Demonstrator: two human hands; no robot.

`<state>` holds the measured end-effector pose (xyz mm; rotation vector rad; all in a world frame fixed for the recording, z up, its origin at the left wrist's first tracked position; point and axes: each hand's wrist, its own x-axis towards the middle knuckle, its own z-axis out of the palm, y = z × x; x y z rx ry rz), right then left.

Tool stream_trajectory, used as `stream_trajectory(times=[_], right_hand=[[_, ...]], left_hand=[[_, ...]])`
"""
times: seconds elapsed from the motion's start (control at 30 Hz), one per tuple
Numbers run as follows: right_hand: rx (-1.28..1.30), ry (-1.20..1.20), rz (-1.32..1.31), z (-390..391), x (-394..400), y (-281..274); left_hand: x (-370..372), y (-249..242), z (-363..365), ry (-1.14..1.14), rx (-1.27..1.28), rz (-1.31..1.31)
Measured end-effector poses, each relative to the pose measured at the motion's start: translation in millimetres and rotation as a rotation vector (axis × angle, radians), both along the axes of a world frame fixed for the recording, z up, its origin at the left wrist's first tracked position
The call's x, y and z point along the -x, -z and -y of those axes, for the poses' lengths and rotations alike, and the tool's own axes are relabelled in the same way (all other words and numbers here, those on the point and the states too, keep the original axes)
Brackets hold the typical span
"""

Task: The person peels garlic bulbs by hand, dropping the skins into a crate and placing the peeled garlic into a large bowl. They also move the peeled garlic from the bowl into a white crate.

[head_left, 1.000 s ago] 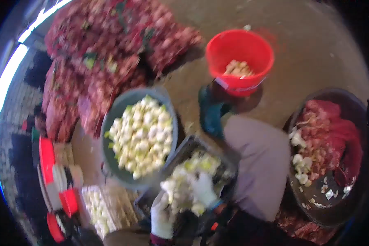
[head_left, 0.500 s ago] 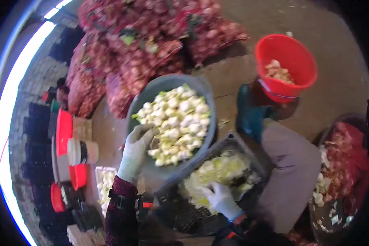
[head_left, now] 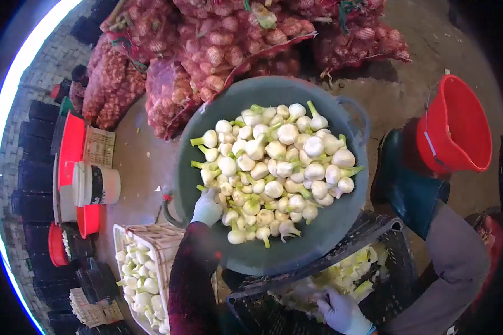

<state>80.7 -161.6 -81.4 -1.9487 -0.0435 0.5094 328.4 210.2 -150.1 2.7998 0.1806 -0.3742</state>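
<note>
A large grey-green tub [head_left: 341,237] holds many peeled white bulbs [head_left: 288,134] with short green stems, like onions or garlic. My left hand [head_left: 208,207], in a pale glove, reaches over the tub's left side with curled fingers among the bulbs; its fingertips are partly hidden. Below the tub is a black plastic crate [head_left: 399,245] with pale green and white trimmings [head_left: 355,268] inside. My right hand [head_left: 343,314], also gloved, is low over this crate, thumb and fingers drawn together. Blur hides what they hold, if anything.
Red mesh sacks of bulbs [head_left: 223,44] lie behind the tub. A red bucket [head_left: 458,125] stands right, beside a green boot [head_left: 411,173]. At left are a white crate [head_left: 165,251] of bulbs, a white bucket [head_left: 98,184], red basins [head_left: 72,148] and black crates [head_left: 36,178].
My view has shifted and the tub appears larger and closer. My left hand has moved down onto the bulbs at the tub's left side. My right hand stays over the black crate.
</note>
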Motion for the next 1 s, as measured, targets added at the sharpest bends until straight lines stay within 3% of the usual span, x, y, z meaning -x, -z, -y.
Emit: stream_trajectory(times=[0.07, 0.1, 0.13, 0.17, 0.2, 0.23, 0.27, 0.3, 0.33, 0.37, 0.4, 0.5, 0.6, 0.73, 0.9, 1.0], right_hand=[[0.060, -0.009, -0.168, -2, -5, -11], [0.162, -0.034, -0.009, -2, 2, -10], [0.261, -0.060, 0.160, -3, 8, -9], [0.265, -0.059, 0.162, -4, 7, -11], [0.163, -0.051, -0.068, -6, 2, -15], [0.057, -0.040, -0.291, -7, 0, -18], [0.054, -0.034, -0.281, -9, 3, -15], [-0.039, -0.035, -0.059, -10, 6, -9], [-0.129, -0.040, 0.163, -7, 9, -10], [-0.266, -0.109, -0.208, -2, -2, -38], [-0.275, -0.079, -0.135, -4, 0, -44], [-0.211, 0.001, 0.256, -7, 3, -57], [-0.153, -0.182, 0.111, -3, 7, -77], [-0.052, -0.323, 0.164, -1, 32, -74], [0.078, -0.384, 0.258, 3, 51, -67], [0.022, -0.390, 0.278, 7, 52, -72]], left_hand=[[-6, 14, -1, -0.002, -0.085, 0.017], [-3, 15, -3, 0.018, -0.127, 0.056], [1, 2, 0, -0.236, 0.213, -0.092], [8, -11, 5, -0.348, 0.431, -0.107], [15, -27, 10, -0.456, 0.648, -0.118], [25, -47, 16, -0.448, 0.648, -0.106], [40, -68, 24, -0.524, 0.920, -0.130], [56, -87, 34, -0.592, 1.195, -0.155], [73, -103, 45, -0.578, 1.199, -0.146], [95, -116, 60, -0.611, 1.315, -0.122], [116, -127, 77, -0.641, 1.433, -0.104], [189, -149, 129, -0.707, 1.532, -0.060], [254, -165, 177, -0.774, 1.554, -0.065], [312, -166, 217, -0.839, 1.704, 0.008], [332, -166, 226, -0.847, 1.645, 0.043], [331, -172, 230, -0.942, 1.672, 0.042]])
